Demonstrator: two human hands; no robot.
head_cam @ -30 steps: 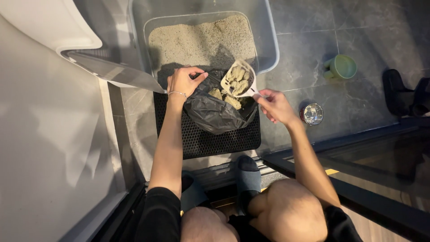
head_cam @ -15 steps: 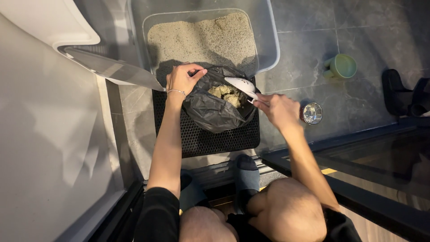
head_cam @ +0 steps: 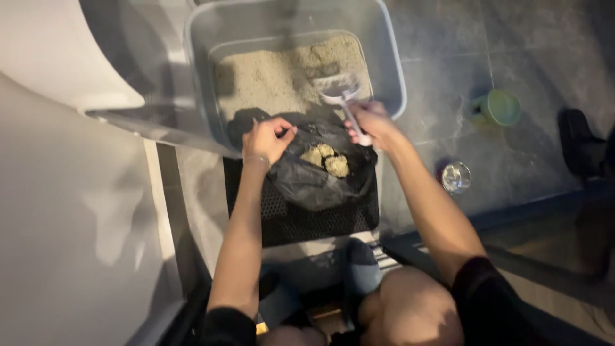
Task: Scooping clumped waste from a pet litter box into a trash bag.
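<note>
1. Kneeling low in the frame, the person works over a black perforated mat (head_cam: 301, 221).
2. At centre, the left hand (head_cam: 268, 138) pinches open the rim of a black bag (head_cam: 320, 176); several clumps already lie inside.
3. Just above, the right hand (head_cam: 373, 122) grips the white scoop (head_cam: 343, 96), long axis near-vertical, blade pointing up-frame into the litter.
4. Plenty of litter in the grey box (head_cam: 391, 70) looks unsifted.

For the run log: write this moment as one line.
left hand: holds black bag open | right hand: grips scoop over litter box | clumps in bag
</note>
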